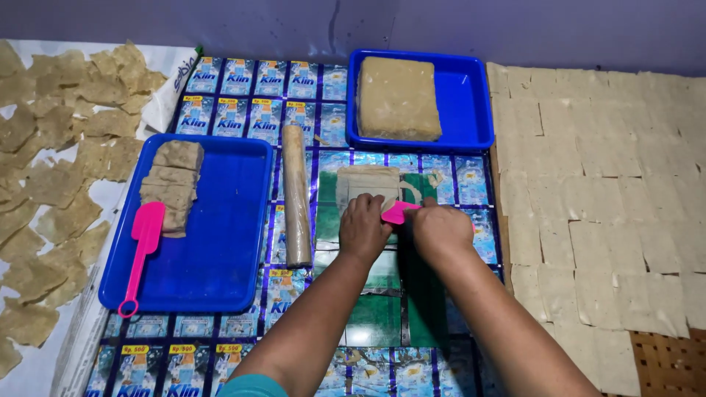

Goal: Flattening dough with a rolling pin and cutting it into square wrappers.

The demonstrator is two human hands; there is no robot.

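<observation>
Over dough sheet (pixel 368 184): both hands, R hand (pixel 441 228) w/ pink scraper (pixel 397 213)

Two blue trays: one tray at left centre (pixel 220 242), one tray at upper centre (pixel 471 95). One big tan dough block (pixel 398 98) sits in the upper tray. One stack of dough slices (pixel 173 184) lies in the left tray; the slices in it are too close-packed to count. Two pink scrapers: one long-handled scraper (pixel 142 250) on the left tray, one scraper (pixel 397 213) at centre between the hands. One rolling pin (pixel 296 195) at centre. One flattened dough sheet (pixel 368 187), scored into squares, at centre. Two hands: left hand (pixel 362 228), right hand (pixel 441 228). Cut squares at right (pixel 588 184) and ragged dried pieces at left (pixel 51 162) number in the dozens, too many to count.
</observation>
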